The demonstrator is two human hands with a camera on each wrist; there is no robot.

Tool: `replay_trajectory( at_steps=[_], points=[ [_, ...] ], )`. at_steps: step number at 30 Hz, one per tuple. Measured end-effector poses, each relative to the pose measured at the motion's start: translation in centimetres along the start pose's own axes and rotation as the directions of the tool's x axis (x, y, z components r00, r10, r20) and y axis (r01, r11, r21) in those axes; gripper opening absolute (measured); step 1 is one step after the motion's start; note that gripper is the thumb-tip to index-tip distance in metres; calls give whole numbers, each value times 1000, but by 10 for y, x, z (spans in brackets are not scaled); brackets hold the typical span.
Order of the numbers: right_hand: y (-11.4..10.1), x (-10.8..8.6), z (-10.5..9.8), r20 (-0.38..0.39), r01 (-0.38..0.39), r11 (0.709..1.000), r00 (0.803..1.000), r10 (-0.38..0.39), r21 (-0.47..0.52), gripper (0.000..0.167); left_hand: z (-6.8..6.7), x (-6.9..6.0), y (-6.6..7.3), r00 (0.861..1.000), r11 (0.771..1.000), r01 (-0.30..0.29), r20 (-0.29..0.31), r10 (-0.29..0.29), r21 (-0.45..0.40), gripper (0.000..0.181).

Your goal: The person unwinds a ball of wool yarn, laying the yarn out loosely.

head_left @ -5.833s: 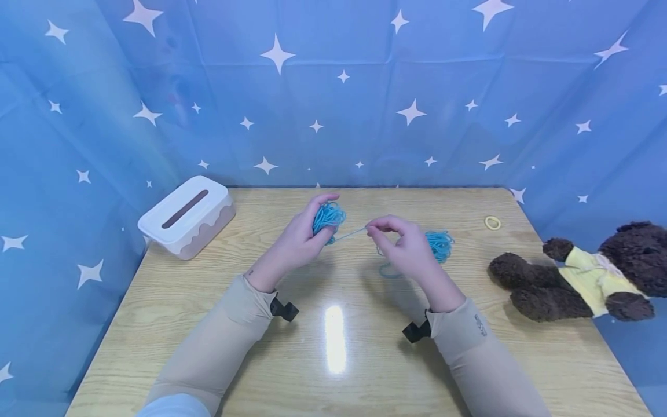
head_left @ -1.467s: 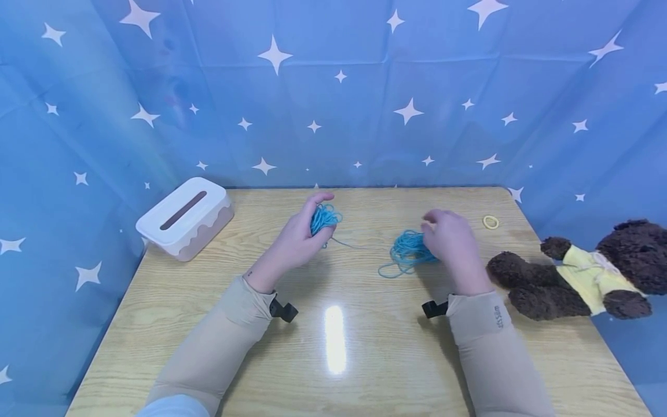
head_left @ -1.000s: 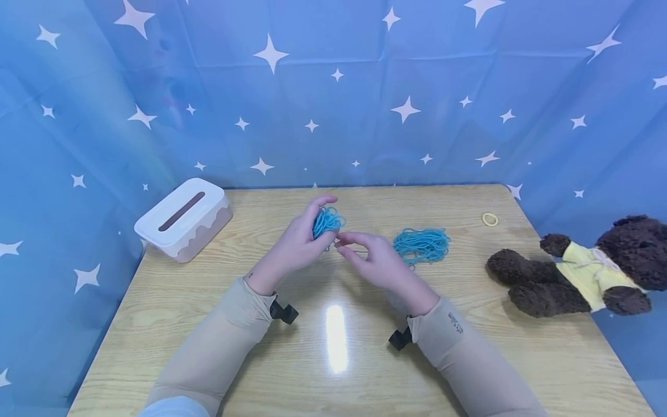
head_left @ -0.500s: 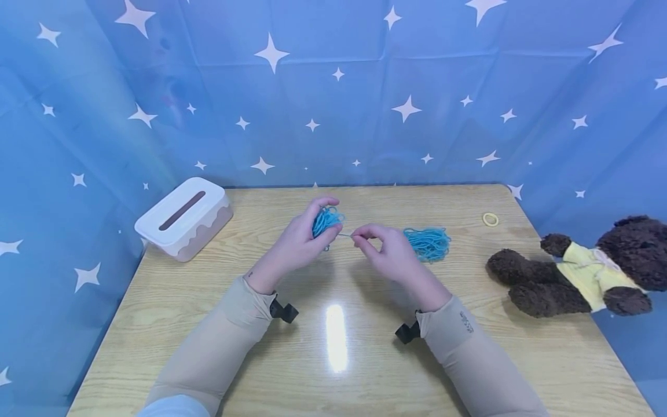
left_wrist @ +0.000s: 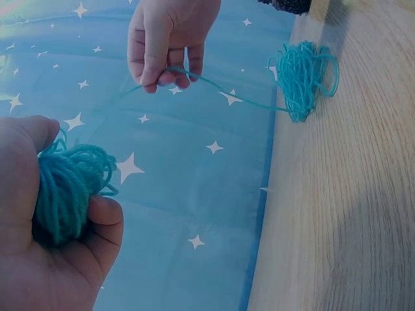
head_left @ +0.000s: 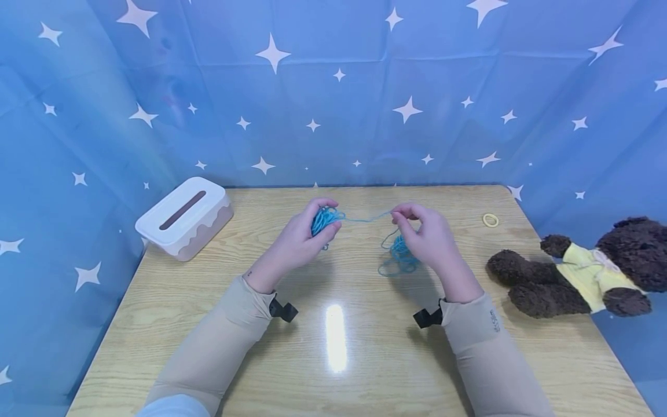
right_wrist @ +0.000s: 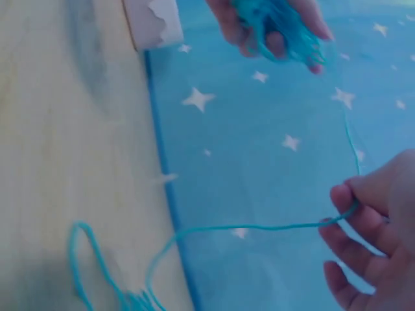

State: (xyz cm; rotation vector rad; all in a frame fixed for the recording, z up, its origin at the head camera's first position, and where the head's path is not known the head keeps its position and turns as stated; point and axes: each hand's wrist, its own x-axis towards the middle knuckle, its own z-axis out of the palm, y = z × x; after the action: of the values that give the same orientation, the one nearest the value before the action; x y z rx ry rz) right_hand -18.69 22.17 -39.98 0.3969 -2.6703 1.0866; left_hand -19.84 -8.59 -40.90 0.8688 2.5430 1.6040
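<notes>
My left hand (head_left: 304, 234) grips a bundle of turquoise yarn (left_wrist: 68, 188) above the table, thumb and fingers curled round its sides. To its right, my right hand (head_left: 432, 234) pinches a single yarn strand (right_wrist: 272, 227) between thumb and forefinger. That strand runs from the held bundle through the right fingers and down to a second, loose heap of yarn (head_left: 400, 258) on the table. In the head view the right hand partly covers this heap; the left wrist view shows it whole.
A white-lidded tissue box (head_left: 184, 217) stands at the table's back left. Toward the back right lies a yellow ring (head_left: 490, 220). A brown teddy bear in a yellow top (head_left: 599, 272) lies across the right edge. Behind the table (head_left: 271, 359) hangs a blue star-patterned curtain (head_left: 333, 98).
The right hand went from the loose heap to beside the left hand, then drew back rightward with the strand, which now spans a longer gap. The left hand stays nearly in place with its bundle.
</notes>
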Motion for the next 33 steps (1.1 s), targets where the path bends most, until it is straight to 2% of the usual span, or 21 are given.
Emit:
replay_trajectory(
  at_steps=[5, 12, 18, 24, 28, 31, 33],
  points=[
    [9, 1, -17, -87, -37, 997, 996, 32, -63, 33, 0, 0, 0, 1000, 1000, 1, -1, -1, 10, 43],
    [16, 0, -36, -143, -190, 977, 974, 175, -97, 41, -1, -1, 0, 1000, 1000, 14, 0, -14, 14, 41],
    [32, 1, -46, -143, -308, 939, 947, 287, -152, 43, -2, -1, 1, 1000, 1000, 19, -6, -18, 19, 41],
    [49, 1, -51, -142, -386, 891, 922, 361, -240, 42, -2, 0, 0, 999, 999, 10, -31, -9, 43, 41],
    [58, 2, -53, -64, -417, 845, 905, 421, -334, 39, -3, 1, 0, 999, 999, 8, -39, -6, 41, 42],
    [66, 2, -52, 48, -417, 814, 879, 475, -405, 37, -3, 1, 0, 999, 999, 8, -42, -6, 32, 42],
    [70, 1, -50, 98, -409, 799, 863, 496, -441, 35, -2, 1, 1, 999, 1000, 5, -40, -4, 31, 43]
  ],
)
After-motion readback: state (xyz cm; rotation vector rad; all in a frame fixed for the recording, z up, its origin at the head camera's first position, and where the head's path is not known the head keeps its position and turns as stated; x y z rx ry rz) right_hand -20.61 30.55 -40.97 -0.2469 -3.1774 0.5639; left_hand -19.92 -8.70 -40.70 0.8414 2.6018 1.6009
